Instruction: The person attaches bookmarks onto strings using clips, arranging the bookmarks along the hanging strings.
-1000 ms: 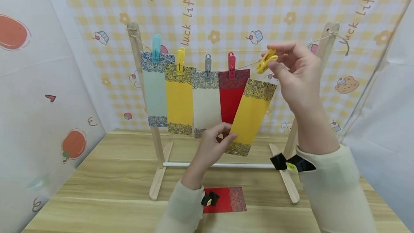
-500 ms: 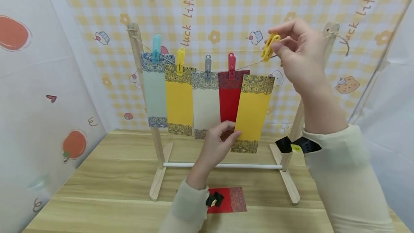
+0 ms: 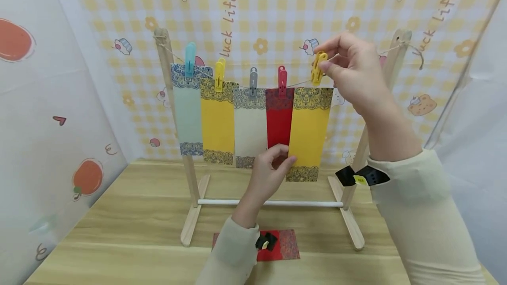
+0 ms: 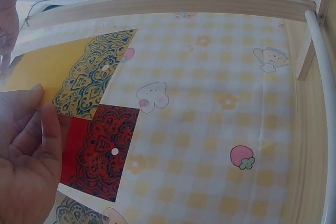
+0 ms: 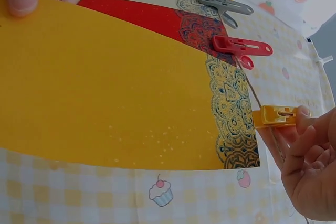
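Note:
My left hand (image 3: pixel 269 170) pinches the left edge of a yellow card (image 3: pixel 310 131) with patterned bands at both ends, holding it nearly upright at the right of the row. Above its top edge, my right hand (image 3: pixel 350 69) pinches a yellow clothespin (image 3: pixel 318 69) between thumb and fingers, beside the string. In the right wrist view the tip of the clothespin (image 5: pixel 278 115) is right at the card's patterned end, over the twine (image 5: pixel 251 87). The yellow card overlaps a red card (image 3: pixel 279 118), which hangs from a red clothespin (image 3: pixel 282 82).
Further left, a cream card (image 3: pixel 251 126), another yellow card (image 3: pixel 218 126) and a pale green card (image 3: pixel 188 118) hang from clothespins on the same string. Wooden posts (image 3: pixel 190 179) and a white rod (image 3: pixel 309 203) form the rack. A red patterned card (image 3: pixel 289 245) lies on the table, partly under my left sleeve.
The yellow card has straightened from a tilt and risen toward the string. My right hand went up with the clothespin, then came down and left to just above the card's top edge.

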`<action>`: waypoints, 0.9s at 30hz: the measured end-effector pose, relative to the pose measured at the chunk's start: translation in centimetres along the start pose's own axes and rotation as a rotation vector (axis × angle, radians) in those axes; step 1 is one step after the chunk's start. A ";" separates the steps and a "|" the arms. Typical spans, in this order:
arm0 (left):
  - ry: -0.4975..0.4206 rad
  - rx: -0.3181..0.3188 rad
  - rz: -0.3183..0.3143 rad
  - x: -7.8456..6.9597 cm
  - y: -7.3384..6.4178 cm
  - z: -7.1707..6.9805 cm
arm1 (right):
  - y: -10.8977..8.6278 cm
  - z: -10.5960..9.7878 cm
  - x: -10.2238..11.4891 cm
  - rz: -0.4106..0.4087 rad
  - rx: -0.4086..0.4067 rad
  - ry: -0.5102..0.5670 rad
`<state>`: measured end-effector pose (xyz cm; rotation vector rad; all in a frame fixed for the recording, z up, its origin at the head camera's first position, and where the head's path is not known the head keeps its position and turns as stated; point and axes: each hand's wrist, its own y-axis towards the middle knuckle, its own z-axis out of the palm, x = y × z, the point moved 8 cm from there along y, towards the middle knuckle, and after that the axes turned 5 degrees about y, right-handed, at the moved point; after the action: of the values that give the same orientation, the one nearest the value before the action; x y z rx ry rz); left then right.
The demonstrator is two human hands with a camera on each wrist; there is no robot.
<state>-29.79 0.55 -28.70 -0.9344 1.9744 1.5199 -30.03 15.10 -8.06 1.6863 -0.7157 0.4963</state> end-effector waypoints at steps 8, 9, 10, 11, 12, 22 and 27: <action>-0.012 -0.021 0.020 0.2 0.5 0.1 | -0.1 0.5 -0.4 0.021 0.047 -0.047; -0.012 -0.024 0.023 0.2 0.6 0.1 | -0.1 0.6 -0.4 0.023 0.052 -0.056; -0.015 -0.026 0.024 0.2 0.7 0.1 | -0.1 0.7 -0.4 0.025 0.057 -0.060; -0.019 -0.027 0.023 0.3 0.8 0.1 | -0.1 0.7 -0.4 0.027 0.061 -0.063; -0.021 -0.028 0.021 0.3 0.8 0.2 | -0.1 0.8 -0.4 0.028 0.065 -0.064; -0.025 -0.027 0.029 0.3 1.1 0.5 | -0.3 0.6 -0.7 0.072 0.052 -0.070; -0.016 -0.030 0.051 0.1 1.3 0.7 | -0.5 0.6 -0.9 0.084 0.056 -0.074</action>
<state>-30.90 1.42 -28.16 -0.8877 1.9831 1.5844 -30.35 14.78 -9.10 1.7395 -0.8360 0.5197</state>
